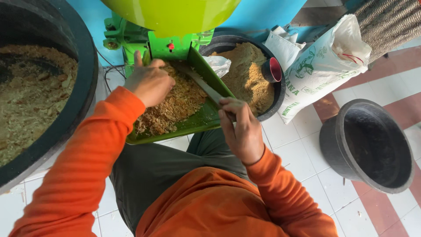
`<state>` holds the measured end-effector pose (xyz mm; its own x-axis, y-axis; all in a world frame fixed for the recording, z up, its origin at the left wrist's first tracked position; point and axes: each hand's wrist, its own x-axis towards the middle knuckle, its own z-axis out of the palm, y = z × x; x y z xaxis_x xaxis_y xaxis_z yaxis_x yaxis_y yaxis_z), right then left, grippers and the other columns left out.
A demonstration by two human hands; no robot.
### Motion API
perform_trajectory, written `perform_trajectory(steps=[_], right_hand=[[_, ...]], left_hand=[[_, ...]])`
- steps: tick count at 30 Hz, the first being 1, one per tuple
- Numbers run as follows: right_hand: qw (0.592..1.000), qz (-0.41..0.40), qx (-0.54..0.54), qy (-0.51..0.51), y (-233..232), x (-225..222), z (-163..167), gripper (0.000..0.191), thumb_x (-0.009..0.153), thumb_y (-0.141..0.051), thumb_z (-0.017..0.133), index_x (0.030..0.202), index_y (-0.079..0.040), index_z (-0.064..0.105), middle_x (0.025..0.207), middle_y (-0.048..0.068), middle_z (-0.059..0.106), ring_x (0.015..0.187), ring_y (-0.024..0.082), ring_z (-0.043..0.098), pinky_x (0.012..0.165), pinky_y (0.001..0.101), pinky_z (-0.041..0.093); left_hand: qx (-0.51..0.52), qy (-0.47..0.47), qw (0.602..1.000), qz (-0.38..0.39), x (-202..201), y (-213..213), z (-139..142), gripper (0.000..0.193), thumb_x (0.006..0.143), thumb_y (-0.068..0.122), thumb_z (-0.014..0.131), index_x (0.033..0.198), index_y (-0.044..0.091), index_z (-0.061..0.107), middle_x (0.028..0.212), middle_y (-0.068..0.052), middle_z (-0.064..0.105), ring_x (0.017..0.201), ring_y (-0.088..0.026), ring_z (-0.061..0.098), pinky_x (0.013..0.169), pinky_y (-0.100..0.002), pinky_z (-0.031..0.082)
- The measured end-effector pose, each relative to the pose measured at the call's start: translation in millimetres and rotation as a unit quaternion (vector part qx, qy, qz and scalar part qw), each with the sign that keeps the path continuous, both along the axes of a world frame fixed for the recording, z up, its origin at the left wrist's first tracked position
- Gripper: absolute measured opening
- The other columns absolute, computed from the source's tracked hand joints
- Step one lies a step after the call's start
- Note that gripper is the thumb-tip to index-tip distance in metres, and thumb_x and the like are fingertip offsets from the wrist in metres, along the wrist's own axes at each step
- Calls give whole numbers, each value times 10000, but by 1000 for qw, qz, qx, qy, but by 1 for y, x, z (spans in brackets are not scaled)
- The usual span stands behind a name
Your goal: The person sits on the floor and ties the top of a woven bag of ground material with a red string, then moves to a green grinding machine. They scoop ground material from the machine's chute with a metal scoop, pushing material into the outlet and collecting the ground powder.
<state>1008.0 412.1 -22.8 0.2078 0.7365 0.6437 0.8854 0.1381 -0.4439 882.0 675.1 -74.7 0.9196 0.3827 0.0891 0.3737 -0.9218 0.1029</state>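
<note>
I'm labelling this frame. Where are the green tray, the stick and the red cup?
green tray (199,122): head view, bare lower right floor.
stick (204,86): head view, mid shaft.
red cup (275,69): head view, red inside.

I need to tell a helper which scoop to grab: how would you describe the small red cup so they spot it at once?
Find the green machine; the black tub of tan powder sits just beside its tray. The red cup lies tipped on that powder by the rim, the only red, round-mouthed thing there.

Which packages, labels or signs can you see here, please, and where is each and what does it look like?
Sack: leans on the floor right of the meal tub; white woven bag, green print, top bunched with a red tie.
Second sack: behind it, white, folded, mostly hidden.
No signs or screens.
</note>
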Motion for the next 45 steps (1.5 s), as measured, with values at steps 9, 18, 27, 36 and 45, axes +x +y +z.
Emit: perform_trajectory(steps=[9,18,27,36,45], right_hand=[[999,36,7,1,28,-10,-17,188,973,17,706,1098,27,566,1191,195,692,997,306,728,829,341,619],[998,-41,51,14,-27,-22,28,195,987,66,683,1085,22,520,1168,162,715,953,222,780,811,275,643],[999,33,15,-1,16,-37,-3,212,943,47,717,1093,-1,576,1183,168,702,939,301,745,763,345,611],[998,33,50,-23,18,-37,14,195,945,40,715,1094,3,595,1156,148,679,1004,308,713,861,363,596],[999,20,19,-21,23,-20,1,222,926,37,731,1091,-2,588,1169,137,687,1014,323,710,853,373,595]], left_hand=[[45,-81,995,34,2,8,-6,87,857,156,695,866,177,778,819,-10,729,1063,-244,585,960,-577,330],[95,-242,965,44,2,28,-13,98,924,206,744,990,134,741,896,-26,721,1096,-276,587,1025,-569,330],[27,-239,964,117,-63,-38,-7,160,961,224,673,1067,136,753,1235,-53,737,1346,-332,505,1085,-740,236],[40,-189,976,105,-67,-49,0,250,923,202,668,1151,139,751,1299,-48,711,1421,-371,474,1115,-782,216],[42,-156,980,120,-66,-52,-2,242,904,196,678,1129,149,756,1293,-27,716,1417,-372,489,1133,-780,205]])
